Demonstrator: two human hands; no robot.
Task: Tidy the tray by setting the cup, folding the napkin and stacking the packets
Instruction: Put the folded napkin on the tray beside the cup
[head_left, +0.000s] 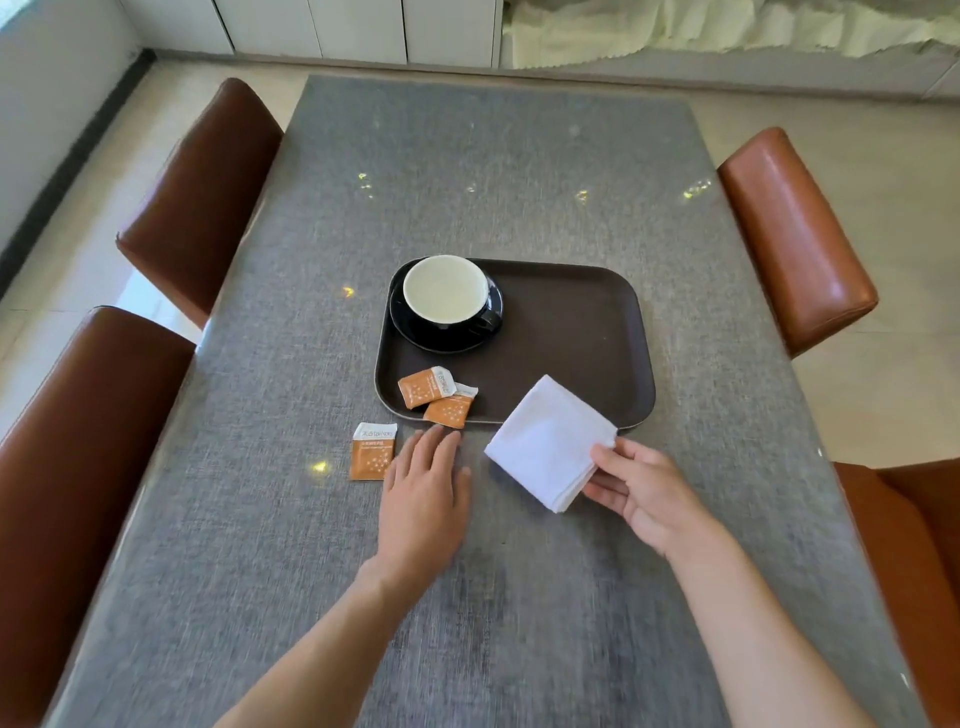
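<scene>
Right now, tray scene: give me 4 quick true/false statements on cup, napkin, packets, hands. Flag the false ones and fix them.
1. The cup sits on a saucer on the tray. True.
2. All three packets lie on the tray. False: one packet lies on the table; the two other packets are at the tray's near edge.
3. The right hand holds the folded napkin. True.
4. The left hand grips a packet. False: it is open, flat over the table.
</scene>
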